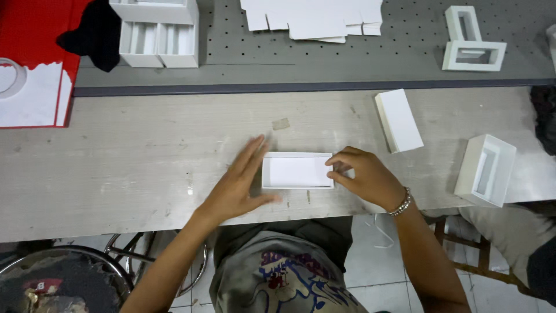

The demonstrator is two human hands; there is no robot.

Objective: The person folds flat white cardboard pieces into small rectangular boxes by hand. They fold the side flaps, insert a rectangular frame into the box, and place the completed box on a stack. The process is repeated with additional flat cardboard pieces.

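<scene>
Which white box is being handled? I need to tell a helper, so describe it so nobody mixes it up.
Start at the pale wooden table and go to its near edge, in front of the person. The shallow open white tray lies flat there, between the left hand and right hand. The closed white box and the box on its side sit untouched further right.

bare bench left (116, 168), white lid (398, 120) and open box (485, 169) crowd right

A worn pale wooden workbench (116, 168) is butting against a grey perforated metal panel (405, 55), with a white tiled floor (376, 261) showing beneath.
</scene>
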